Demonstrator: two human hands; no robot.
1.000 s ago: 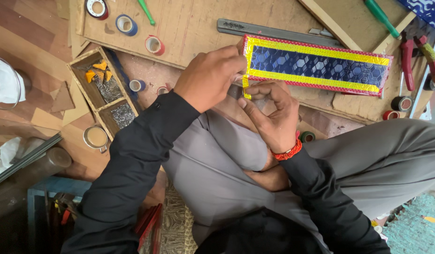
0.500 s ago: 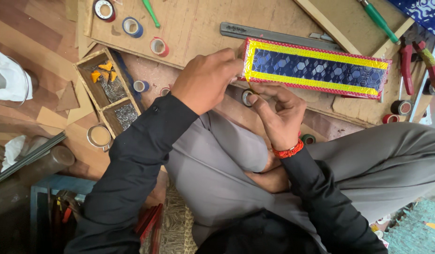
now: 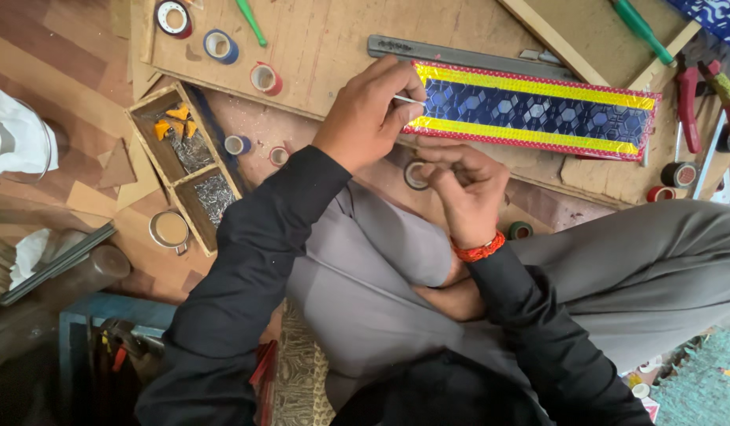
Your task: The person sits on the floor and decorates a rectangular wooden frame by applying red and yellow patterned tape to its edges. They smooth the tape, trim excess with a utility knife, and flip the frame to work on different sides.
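1. Head view, the hands: the left hand (image 3: pixel 369 114) rests on the wooden board (image 3: pixel 333 39) at the near-left end of the decorated strip (image 3: pixel 538 110), its fingers pinched shut on a thin pale stick (image 3: pixel 410 100) whose tip points at the strip's short end. The right hand (image 3: pixel 467 185) hangs just below, over the person's lap, fingers curled toward the thumb around something too small to make out; beside it sits a small tape roll (image 3: pixel 416 175), and I cannot tell whether the fingers touch it. A red bracelet (image 3: pixel 479 251) circles that wrist.

2. Head view, the strip: it lies flat along the near edge of the board, just in front of a grey metal ruler (image 3: pixel 459 55). It is a long, narrow panel with a dark blue hexagon-patterned centre, a shiny yellow band along each long side, and a red dotted border all round.

3. Head view, progress: the centre, both yellow bands and the red edging look laid along the whole length, so the covering seems largely done. What appears left is fine work at the left end, where the stick is poised.

4. Head view, surroundings: a divided wooden tray (image 3: pixel 187 162) sits off the board's left corner, coloured tape rolls (image 3: pixel 220 46) near its far-left edge, red-handled pliers (image 3: pixel 688 99) toward the right.
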